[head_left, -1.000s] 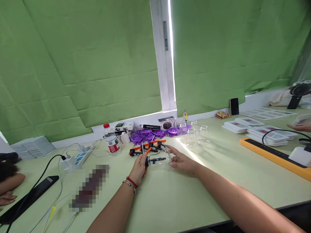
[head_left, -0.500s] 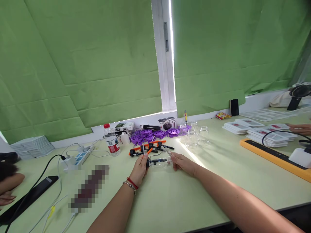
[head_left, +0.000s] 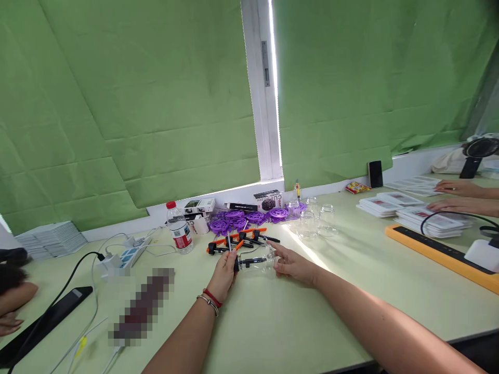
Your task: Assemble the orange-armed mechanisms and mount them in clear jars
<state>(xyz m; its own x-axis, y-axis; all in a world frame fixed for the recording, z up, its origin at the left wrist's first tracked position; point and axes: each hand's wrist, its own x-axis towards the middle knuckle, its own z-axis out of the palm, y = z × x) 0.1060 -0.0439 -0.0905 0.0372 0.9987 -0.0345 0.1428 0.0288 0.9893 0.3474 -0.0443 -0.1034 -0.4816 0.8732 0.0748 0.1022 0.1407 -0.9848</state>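
My left hand is closed around a black lid with an orange handle sticking up and a thin pale rod beside it. From that lid, a black stem lies inside a clear jar held on its side over the table. My right hand grips the jar's base end, thumb and fingers around it. Just beyond, several similar black lids with orange handles lie in a row. Behind them is a pile of purple plastic parts. Several clear jars stand to the right.
A red-capped bottle stands left of the purple pile, near small boxes. Cables and a power strip lie at left. At right are an orange-edged bar, stacked white cards and another person's hands.
My right hand's fingers have shifted and spread slightly on the jar's base. My left hand stays nearly still. The other person's hands at right have come further into view over the cards.
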